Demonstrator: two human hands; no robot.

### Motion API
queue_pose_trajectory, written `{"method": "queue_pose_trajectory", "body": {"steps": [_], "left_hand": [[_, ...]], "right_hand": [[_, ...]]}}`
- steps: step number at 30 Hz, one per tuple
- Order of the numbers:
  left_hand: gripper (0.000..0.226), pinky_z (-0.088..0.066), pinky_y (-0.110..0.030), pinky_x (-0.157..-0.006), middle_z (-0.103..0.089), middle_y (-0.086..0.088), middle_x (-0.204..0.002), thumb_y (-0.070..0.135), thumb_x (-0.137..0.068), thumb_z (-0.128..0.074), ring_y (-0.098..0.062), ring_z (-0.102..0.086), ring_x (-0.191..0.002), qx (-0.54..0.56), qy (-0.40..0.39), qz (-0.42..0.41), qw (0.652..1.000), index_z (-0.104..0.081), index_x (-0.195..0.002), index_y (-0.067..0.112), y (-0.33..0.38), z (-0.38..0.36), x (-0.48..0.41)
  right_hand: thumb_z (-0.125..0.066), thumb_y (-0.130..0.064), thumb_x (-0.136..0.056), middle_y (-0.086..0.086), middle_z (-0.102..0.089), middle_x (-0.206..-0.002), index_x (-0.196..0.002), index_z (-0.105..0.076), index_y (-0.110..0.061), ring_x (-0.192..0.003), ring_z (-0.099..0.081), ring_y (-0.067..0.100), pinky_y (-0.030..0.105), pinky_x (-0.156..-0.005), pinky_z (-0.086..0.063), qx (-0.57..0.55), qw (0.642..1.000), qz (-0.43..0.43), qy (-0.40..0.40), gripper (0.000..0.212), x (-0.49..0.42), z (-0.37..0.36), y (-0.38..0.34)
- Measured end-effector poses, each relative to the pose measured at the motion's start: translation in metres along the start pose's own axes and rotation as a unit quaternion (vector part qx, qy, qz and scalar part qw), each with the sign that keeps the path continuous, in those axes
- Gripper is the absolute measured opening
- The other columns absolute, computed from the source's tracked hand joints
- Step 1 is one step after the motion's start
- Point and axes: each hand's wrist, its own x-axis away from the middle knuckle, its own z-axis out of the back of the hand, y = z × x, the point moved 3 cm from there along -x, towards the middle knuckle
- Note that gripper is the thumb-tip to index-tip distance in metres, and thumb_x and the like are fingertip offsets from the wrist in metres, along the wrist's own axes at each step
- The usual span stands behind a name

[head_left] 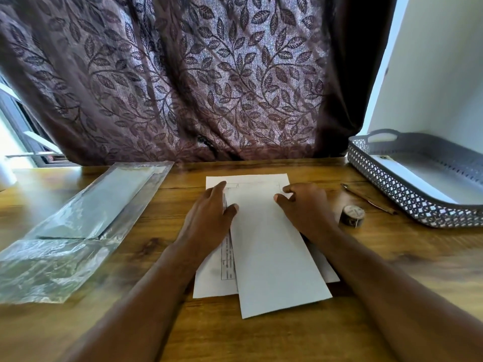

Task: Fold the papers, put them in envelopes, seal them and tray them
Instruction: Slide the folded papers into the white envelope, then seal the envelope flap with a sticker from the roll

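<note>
Forearms, two, bare, cut off at the lower edge. Left hand (209, 212): fingers straight, flat on folded paper (274, 252). Right hand (305, 207): fingers loosely bent, resting on its right edge. Printed sheet (211, 283) beneath, mostly covered, print illegible. Wooden table (261, 340). Perforated grey tray (392, 189), far right, cut off. Crinkled clear plastic pack (78, 218), left, contents unclear.

I am finding no readable text anywhere. White printed paper sheet (226, 257): ruled table and grey print lines showing, too blurred for reading. Small round tape roll (352, 215): dark mark showing on top, unclear. Tiny dark sticker (383, 157) inside grey perforated plastic tray (392, 190): illegible.
</note>
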Motion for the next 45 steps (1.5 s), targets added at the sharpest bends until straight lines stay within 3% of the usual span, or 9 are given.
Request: {"method": "queue_pose_trajectory", "body": {"steps": [10, 16, 19, 22, 29, 33, 36, 41, 45], "left_hand": [[0.048, -0.038, -0.044, -0.113, -0.046, 0.000, -0.153, 0.034, -0.099, -0.056, -0.021, -0.038, -0.141, -0.090, 0.004, -0.164, 0.982, -0.047, -0.144, 0.022, 0.033, -0.014, 0.003], [0.035, -0.032, -0.030, -0.111, -0.052, 0.007, -0.147, 0.035, -0.100, -0.056, -0.014, -0.040, -0.139, -0.085, -0.027, -0.267, 0.960, -0.056, -0.135, 0.030, 0.060, -0.032, 0.016], [0.033, -0.027, -0.020, -0.104, -0.056, 0.008, -0.142, 0.032, -0.100, -0.057, -0.012, -0.044, -0.135, -0.072, -0.024, -0.292, 0.954, -0.059, -0.132, 0.029, 0.066, -0.033, 0.019], [0.030, -0.027, -0.021, -0.103, -0.060, 0.007, -0.139, 0.029, -0.099, -0.058, -0.013, -0.047, -0.132, -0.061, -0.028, -0.298, 0.952, -0.062, -0.129, 0.027, 0.068, -0.034, 0.020], [0.030, -0.028, -0.023, -0.105, -0.060, 0.005, -0.139, 0.026, -0.098, -0.060, -0.015, -0.048, -0.133, -0.051, -0.030, -0.284, 0.957, -0.063, -0.127, 0.026, 0.061, -0.034, 0.017], [0.030, -0.027, -0.023, -0.105, -0.059, 0.005, -0.140, 0.027, -0.098, -0.060, -0.015, -0.047, -0.134, -0.050, -0.033, -0.281, 0.958, -0.063, -0.128, 0.026, 0.061, -0.035, 0.016], [0.031, -0.030, -0.024, -0.105, -0.059, 0.005, -0.140, 0.027, -0.098, -0.061, -0.016, -0.047, -0.134, -0.049, -0.029, -0.285, 0.957, -0.063, -0.128, 0.027, 0.060, -0.035, 0.016], [0.031, -0.048, -0.031, -0.102, -0.065, 0.006, -0.132, 0.027, -0.096, -0.064, -0.010, -0.058, -0.120, 0.039, -0.007, -0.245, 0.969, -0.065, -0.127, 0.026, 0.058, -0.029, 0.015], [0.032, -0.053, -0.016, -0.087, -0.070, 0.008, -0.119, 0.026, -0.091, -0.070, 0.000, -0.064, -0.101, 0.135, -0.008, -0.222, 0.966, -0.067, -0.123, 0.022, 0.064, -0.026, 0.016]], "right_hand": [[-0.061, -0.025, -0.094, -0.002, -0.064, -0.067, -0.067, -0.064, -0.018, -0.062, -0.056, 0.017, 0.025, -0.053, -0.036, 0.056, 0.997, 0.043, 0.014, 0.029, 0.015, 0.041, 0.012], [-0.073, -0.014, -0.087, -0.003, -0.072, -0.088, -0.098, -0.078, -0.016, -0.069, -0.061, 0.002, 0.005, -0.063, -0.044, -0.002, 0.993, -0.013, 0.118, 0.011, 0.035, 0.101, 0.049], [-0.079, -0.017, -0.083, -0.005, -0.069, -0.094, -0.112, -0.075, -0.018, -0.081, -0.061, 0.011, 0.030, -0.078, -0.054, 0.025, 0.993, -0.046, 0.102, 0.030, 0.044, 0.110, 0.074], [-0.083, -0.038, -0.078, -0.002, -0.069, -0.101, -0.124, -0.070, -0.019, -0.089, -0.062, 0.014, 0.025, -0.070, -0.044, -0.016, 0.995, -0.098, 0.033, 0.051, 0.050, 0.108, 0.090], [-0.068, -0.042, -0.092, 0.001, -0.073, -0.096, -0.107, -0.074, -0.021, -0.082, -0.065, 0.017, 0.035, -0.075, -0.048, -0.110, 0.987, -0.119, -0.006, 0.026, 0.047, 0.104, 0.102], [-0.078, -0.039, -0.084, -0.003, -0.069, -0.112, -0.132, -0.064, -0.025, -0.098, -0.064, 0.014, 0.031, -0.082, -0.046, -0.040, 0.990, -0.087, -0.100, 0.053, 0.048, 0.101, 0.099], [-0.081, -0.030, -0.082, -0.002, -0.069, -0.119, -0.134, -0.063, -0.025, -0.106, -0.063, 0.014, 0.029, -0.089, -0.043, 0.015, 0.994, -0.067, -0.090, 0.055, 0.044, 0.098, 0.096], [-0.084, -0.033, -0.078, -0.011, -0.073, -0.098, -0.114, -0.072, -0.027, -0.089, -0.067, 0.006, 0.026, -0.080, -0.054, -0.109, 0.992, -0.035, -0.051, 0.039, 0.048, 0.086, 0.075], [-0.084, -0.033, -0.078, -0.011, -0.076, -0.091, -0.108, -0.075, -0.023, -0.081, -0.069, 0.001, 0.017, -0.071, -0.055, -0.185, 0.982, 0.011, -0.045, 0.034, 0.049, 0.066, 0.047]]}}
